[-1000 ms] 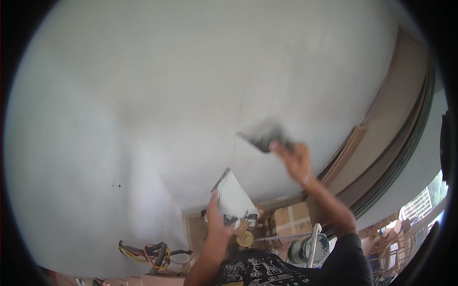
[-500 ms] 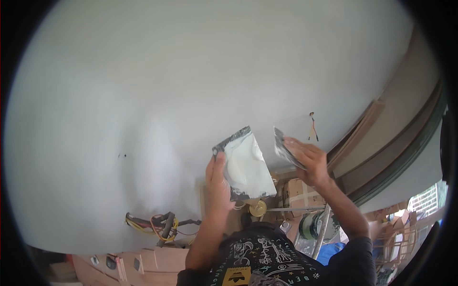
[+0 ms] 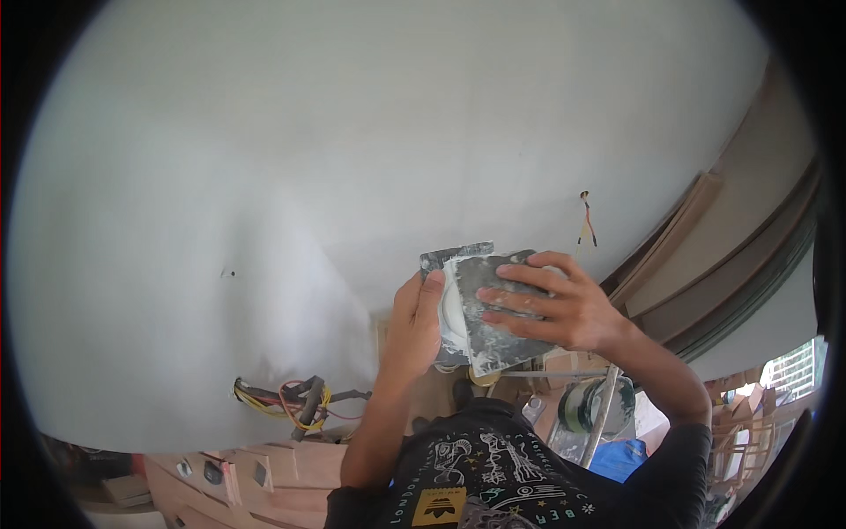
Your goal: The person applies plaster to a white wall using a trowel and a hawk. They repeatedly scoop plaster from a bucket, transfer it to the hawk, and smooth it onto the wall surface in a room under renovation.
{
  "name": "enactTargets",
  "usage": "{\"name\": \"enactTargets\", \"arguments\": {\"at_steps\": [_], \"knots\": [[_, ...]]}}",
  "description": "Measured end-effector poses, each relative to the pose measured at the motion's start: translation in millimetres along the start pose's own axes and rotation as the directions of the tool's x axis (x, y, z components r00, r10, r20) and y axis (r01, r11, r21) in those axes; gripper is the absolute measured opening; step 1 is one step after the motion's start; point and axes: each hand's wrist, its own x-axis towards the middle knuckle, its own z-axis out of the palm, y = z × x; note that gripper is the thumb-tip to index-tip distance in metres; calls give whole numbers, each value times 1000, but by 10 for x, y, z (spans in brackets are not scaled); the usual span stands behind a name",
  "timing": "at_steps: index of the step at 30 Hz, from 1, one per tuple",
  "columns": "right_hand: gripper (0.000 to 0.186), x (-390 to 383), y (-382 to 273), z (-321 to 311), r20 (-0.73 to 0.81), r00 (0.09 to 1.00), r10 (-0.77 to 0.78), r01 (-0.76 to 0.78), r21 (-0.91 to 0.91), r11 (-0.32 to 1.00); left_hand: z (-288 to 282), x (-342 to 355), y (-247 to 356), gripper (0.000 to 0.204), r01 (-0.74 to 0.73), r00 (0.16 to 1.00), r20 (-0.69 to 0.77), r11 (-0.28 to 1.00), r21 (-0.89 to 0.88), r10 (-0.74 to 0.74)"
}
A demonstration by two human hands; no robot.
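The left hand (image 3: 414, 326) grips a flat plate (image 3: 456, 255) by its left side, thumb beside white paste (image 3: 453, 309). The right hand (image 3: 568, 309) holds a grey scraper (image 3: 493, 342) over the plate, fingers spread across its back. Both tools are before the pale wall (image 3: 397, 132), above a bucket (image 3: 578, 407).

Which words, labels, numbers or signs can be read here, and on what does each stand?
Black T-shirt: pale lettering, partly legible, not copied out here.
Yellow patch on the shirt: dark emblem and print, too small to read.
Green-banded bucket: no text I can make out.
Upper grey plate and lower plate: smeared, no readable text.
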Motion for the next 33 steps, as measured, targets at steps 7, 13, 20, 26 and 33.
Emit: {"name": "enactTargets", "arguments": {"at_steps": [7,13,20,26,33], "knots": [[33,-280,335,208,51,998,41,-43,36,998,-113,-109,77,38,-71,983,-149,974,217,105],[30,-513,683,978,526,400,751,-654,738,-168,-135,-286,131,39,-5,916,-400,997,-83,-28],[32,-892,1100,3070,720,315,618,109,620,-777,-141,-598,-255,34,96,832,-537,990,-105,-138],[27,-839,1190,4159,782,205,589,278,530,-801,-175,-654,-373,35,96,729,-647,969,-229,-226],[23,-700,1358,4830,803,113,585,305,532,-790,-218,-611,-478,38,150,683,-698,977,-153,-214]]}}
